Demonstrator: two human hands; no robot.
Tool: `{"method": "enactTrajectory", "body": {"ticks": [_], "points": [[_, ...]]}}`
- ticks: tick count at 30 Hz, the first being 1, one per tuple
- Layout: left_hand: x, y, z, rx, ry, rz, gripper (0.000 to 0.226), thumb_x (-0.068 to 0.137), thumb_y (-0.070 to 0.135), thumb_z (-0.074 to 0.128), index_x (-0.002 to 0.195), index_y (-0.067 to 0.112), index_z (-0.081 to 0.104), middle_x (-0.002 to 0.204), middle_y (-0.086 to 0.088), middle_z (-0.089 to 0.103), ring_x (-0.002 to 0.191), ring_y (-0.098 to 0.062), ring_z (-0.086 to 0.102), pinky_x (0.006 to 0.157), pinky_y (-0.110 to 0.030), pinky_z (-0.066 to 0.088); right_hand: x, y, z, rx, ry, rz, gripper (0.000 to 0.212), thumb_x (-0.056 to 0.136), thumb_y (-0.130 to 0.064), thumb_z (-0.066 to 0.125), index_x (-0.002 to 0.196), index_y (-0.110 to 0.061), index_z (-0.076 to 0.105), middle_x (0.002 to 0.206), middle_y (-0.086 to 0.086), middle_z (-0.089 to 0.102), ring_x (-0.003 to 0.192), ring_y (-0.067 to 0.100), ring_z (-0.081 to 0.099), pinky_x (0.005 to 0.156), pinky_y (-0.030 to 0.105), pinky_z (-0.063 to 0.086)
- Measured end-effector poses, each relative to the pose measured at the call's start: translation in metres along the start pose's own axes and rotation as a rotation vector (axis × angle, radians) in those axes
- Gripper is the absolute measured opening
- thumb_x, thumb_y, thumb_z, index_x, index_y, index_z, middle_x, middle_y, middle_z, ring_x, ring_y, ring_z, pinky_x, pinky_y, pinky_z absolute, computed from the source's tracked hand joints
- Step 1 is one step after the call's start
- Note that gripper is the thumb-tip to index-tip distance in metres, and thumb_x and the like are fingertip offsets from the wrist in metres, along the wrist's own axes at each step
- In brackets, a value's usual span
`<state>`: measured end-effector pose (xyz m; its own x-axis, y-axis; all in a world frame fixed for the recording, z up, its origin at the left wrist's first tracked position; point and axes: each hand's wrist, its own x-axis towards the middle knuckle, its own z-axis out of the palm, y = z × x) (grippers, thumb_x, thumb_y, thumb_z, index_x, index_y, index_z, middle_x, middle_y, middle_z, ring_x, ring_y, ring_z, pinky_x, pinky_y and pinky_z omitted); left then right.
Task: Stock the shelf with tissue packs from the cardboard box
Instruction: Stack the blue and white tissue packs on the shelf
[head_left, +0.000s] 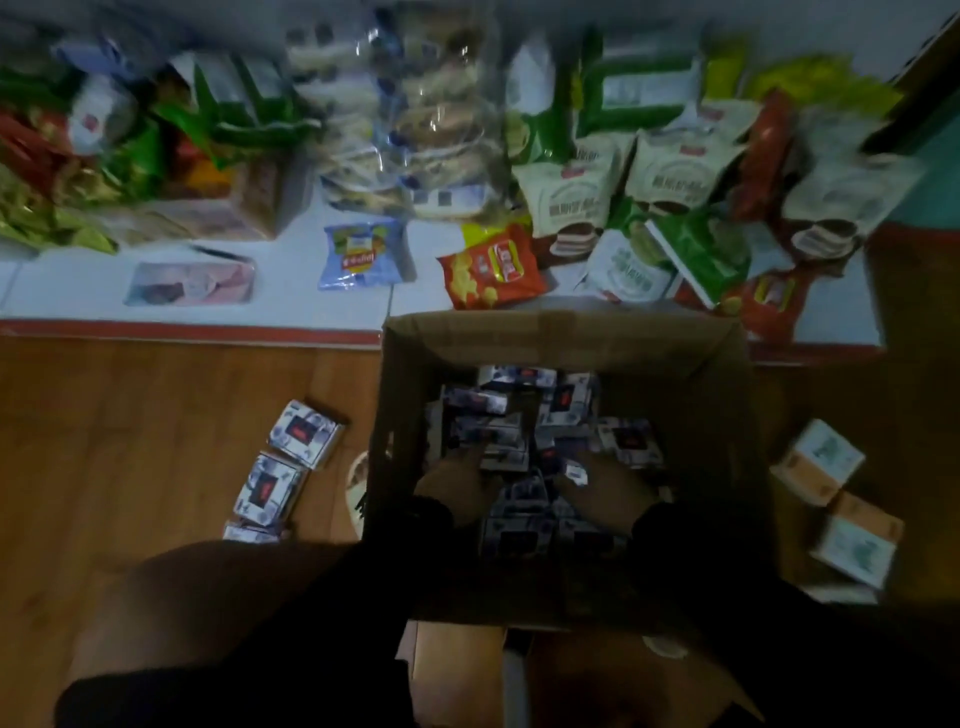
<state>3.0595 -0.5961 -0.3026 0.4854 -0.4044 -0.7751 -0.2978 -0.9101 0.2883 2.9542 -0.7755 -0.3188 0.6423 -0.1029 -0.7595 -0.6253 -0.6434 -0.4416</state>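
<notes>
Both hands, left hand (457, 480) and right hand (605, 486), reach into the cardboard box (561, 338) among loose tissue packs (519, 431), whether either grip has closed on one I cannot tell in the dim blur, and a blind grab could spill packs onto the floor (130, 441).

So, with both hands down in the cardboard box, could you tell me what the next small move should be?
Probably close both hands around a few tissue packs and lift them out; they rest on the loose pile inside the cardboard box, seemingly gripping nothing yet.

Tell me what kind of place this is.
Probably a small shop or stockroom: snack bags lie spread on a white shelf, and an open cardboard box of tissue packs stands on the wooden floor.
</notes>
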Motion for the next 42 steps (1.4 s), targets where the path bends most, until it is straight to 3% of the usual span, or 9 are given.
{"method": "enactTrajectory", "body": {"ticks": [6,12,19,25,29,32,35,38,42], "points": [[0.046,-0.03,0.054,-0.074,-0.194,-0.11,0.066,0.096,0.034,0.053,0.15,0.015,0.02,0.142,-0.015,0.046,0.125,-0.033,0.048,0.102,-0.038,0.042,0.055,0.021,0.056,0.195,-0.25,0.185,0.041,0.1,-0.041,0.044,0.137,-0.024,0.039,0.117,-0.001,0.059,0.098,0.023,0.06,0.092,0.039,0.05],[0.059,-0.021,0.074,-0.181,-0.237,-0.128,0.056,0.097,0.023,0.052,0.147,0.013,0.028,0.144,-0.013,0.044,0.128,-0.03,0.046,0.104,-0.034,0.039,0.077,0.024,0.08,0.343,-0.27,0.234,0.051,0.101,-0.031,0.044,0.148,-0.017,0.03,0.09,0.005,0.059,0.072,0.023,0.052,0.061,0.032,0.041],[0.035,0.004,0.022,-0.239,0.072,-0.003,0.041,0.091,0.02,0.058,0.132,0.017,0.051,0.132,-0.008,0.056,0.117,-0.023,0.054,0.09,-0.021,0.04,0.046,0.005,0.026,0.578,0.024,0.096,0.051,0.088,-0.031,0.068,0.135,-0.024,0.05,0.133,-0.008,0.052,0.119,0.021,0.055,0.1,0.042,0.048],[-0.038,0.037,-0.085,-0.425,0.289,0.236,0.034,0.088,0.031,0.068,0.119,0.019,0.061,0.097,0.004,0.065,0.096,-0.015,0.061,0.084,-0.024,0.047,-0.036,-0.031,-0.073,0.711,0.234,-0.129,0.042,0.088,-0.024,0.071,0.127,-0.017,0.059,0.131,0.0,0.057,0.106,0.013,0.058,0.078,0.017,0.048],[-0.106,0.069,-0.155,-0.505,0.513,0.386,0.026,0.09,0.027,0.065,0.114,0.018,0.061,0.085,-0.004,0.063,0.072,-0.009,0.054,0.061,-0.013,0.042,-0.109,-0.078,-0.127,0.967,0.294,-0.254,0.025,0.088,-0.019,0.07,0.113,-0.019,0.065,0.117,0.006,0.068,0.1,0.022,0.067,0.08,0.031,0.05],[-0.162,0.092,-0.191,-0.369,0.693,0.51,0.037,0.094,0.031,0.059,0.13,0.024,0.053,0.122,-0.001,0.061,0.101,-0.014,0.06,0.084,-0.023,0.048,-0.158,-0.115,-0.163,1.039,0.406,-0.36,0.018,0.088,-0.02,0.07,0.105,-0.018,0.066,0.11,0.007,0.072,0.097,0.023,0.067,0.082,0.037,0.05],[-0.212,0.103,-0.218,-0.041,0.928,0.669,0.058,0.091,0.039,0.06,0.144,0.025,0.041,0.146,-0.001,0.042,0.133,-0.018,0.039,0.11,-0.031,0.031,-0.2,-0.15,-0.196,1.104,0.511,-0.461,0.016,0.088,-0.016,0.07,0.102,-0.01,0.064,0.103,0.015,0.071,0.085,0.026,0.068,0.074,0.039,0.056],[-0.25,0.112,-0.239,0.277,0.99,0.731,0.077,0.083,0.059,0.06,0.148,0.031,0.03,0.153,-0.002,0.03,0.141,-0.022,0.023,0.115,-0.041,0.026,-0.239,-0.184,-0.221,1.14,0.548,-0.541,0.007,0.091,-0.012,0.063,0.096,-0.008,0.061,0.087,0.014,0.068,0.072,0.024,0.065,0.06,0.032,0.056],[-0.278,0.119,-0.26,0.455,1.128,0.792,0.066,0.09,0.046,0.058,0.148,0.028,0.033,0.15,-0.003,0.036,0.137,-0.024,0.028,0.109,-0.041,0.035,-0.269,-0.219,-0.248,1.093,0.544,-0.61,0.023,0.094,-0.02,0.06,0.105,0.0,0.063,0.093,0.02,0.069,0.08,0.03,0.065,0.069,0.038,0.054]]}}
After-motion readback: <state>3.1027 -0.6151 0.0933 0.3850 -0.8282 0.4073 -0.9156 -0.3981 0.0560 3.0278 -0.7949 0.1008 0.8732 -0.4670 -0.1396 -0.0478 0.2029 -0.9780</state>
